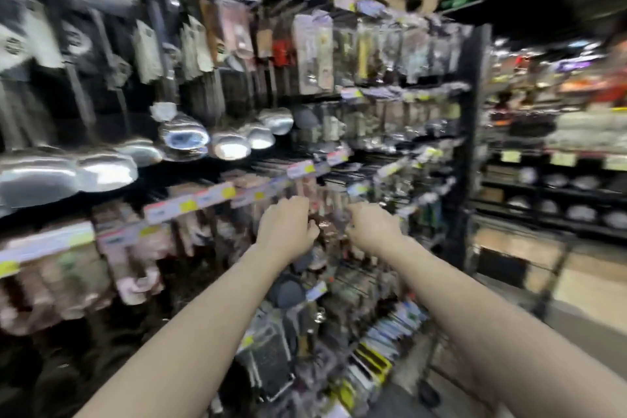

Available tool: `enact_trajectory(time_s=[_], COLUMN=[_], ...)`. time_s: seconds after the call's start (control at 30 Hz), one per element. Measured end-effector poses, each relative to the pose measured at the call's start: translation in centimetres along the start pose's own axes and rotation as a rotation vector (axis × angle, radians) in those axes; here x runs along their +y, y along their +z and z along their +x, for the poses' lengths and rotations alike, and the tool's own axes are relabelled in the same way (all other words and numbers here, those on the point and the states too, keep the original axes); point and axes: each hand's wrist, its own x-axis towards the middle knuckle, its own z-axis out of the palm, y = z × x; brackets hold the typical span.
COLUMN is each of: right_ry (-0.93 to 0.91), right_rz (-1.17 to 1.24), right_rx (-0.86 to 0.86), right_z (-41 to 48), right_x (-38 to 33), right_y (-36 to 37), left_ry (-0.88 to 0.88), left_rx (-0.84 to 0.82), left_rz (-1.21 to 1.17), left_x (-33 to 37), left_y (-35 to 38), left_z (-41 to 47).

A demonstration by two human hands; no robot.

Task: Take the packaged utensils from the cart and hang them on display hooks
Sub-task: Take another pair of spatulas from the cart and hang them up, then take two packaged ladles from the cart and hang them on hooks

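Two bare hands reach side by side to a blurred display rack. The left hand (288, 227) and right hand (373, 226) curl around one clear utensil package (330, 220) between them; grip unclear through blur. Four steel ladles (230, 144) hang up-left.

Whole view smeared by motion blur, left hand (288, 229) and right hand (373, 226) with fingers hidden behind knuckles, grip unreadable, clear blurred packet (327, 217) between them indistinct, yellow-and-white price tags (207, 197) illegible, both forearms cut off at bottom edge
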Motion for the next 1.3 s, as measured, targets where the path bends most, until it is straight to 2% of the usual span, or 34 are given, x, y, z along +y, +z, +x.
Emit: enact_trajectory(time_s=[0.33, 0.47, 0.67, 1.0, 1.3], right_ry=[0.326, 0.465, 0.718, 0.922, 1.004], right_rz=[-0.167, -0.167, -0.089, 0.048, 0.194], right_rx=[-0.059, -0.127, -0.208, -0.31, -0.389], right_z=[-0.5, 1.8, 5.8, 9.7, 15.4], right_x=[21.7, 29.3, 38.9, 53.9, 70.8], right_y=[1.4, 4.3, 10.0, 18.6, 25.4], left_ry=[0.293, 0.358, 0.429, 0.476, 0.375], left_rx=[-0.169, -0.268, -0.395, -0.658, -0.889], left_rz=[-0.116, -0.198, -0.173, -0.166, -0.122], left_x=[16.4, 20.6, 25.4, 32.8, 40.5], left_y=[16.2, 23.6, 34.3, 50.0, 64.9], left_z=[9.3, 14.1, 21.5, 27.7, 33.7])
